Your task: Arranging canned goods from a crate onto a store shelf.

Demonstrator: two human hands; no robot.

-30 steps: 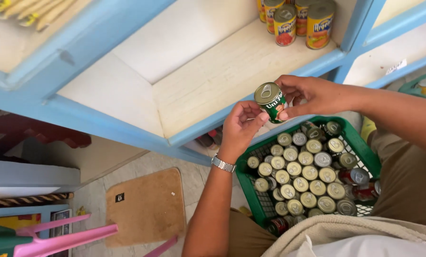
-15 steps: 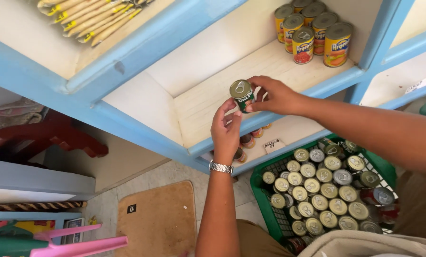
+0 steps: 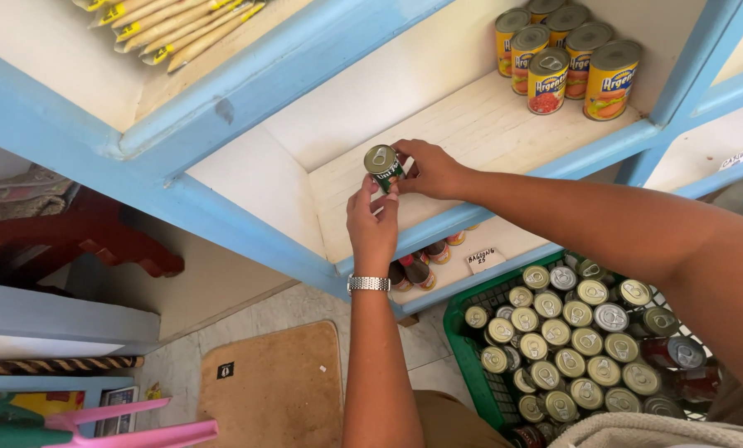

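Observation:
A small green can (image 3: 383,166) with a pull-tab lid is held between both hands, just above the front left part of a white shelf board (image 3: 471,133). My left hand (image 3: 373,217), with a metal watch on the wrist, grips it from below. My right hand (image 3: 428,168) holds it from the right side. Below, at the lower right, a green plastic crate (image 3: 464,357) is full of several similar cans seen from the top.
Several taller yellow cans (image 3: 566,66) stand at the back right of the same shelf. The shelving has blue frames (image 3: 247,75); yellow packets (image 3: 172,29) lie on the shelf above. More cans (image 3: 421,267) sit on the lower shelf. A brown mat (image 3: 276,390) lies on the floor.
Both hands have carried the green can up and left from above the crate to the shelf's front left area. The view has tilted upward.

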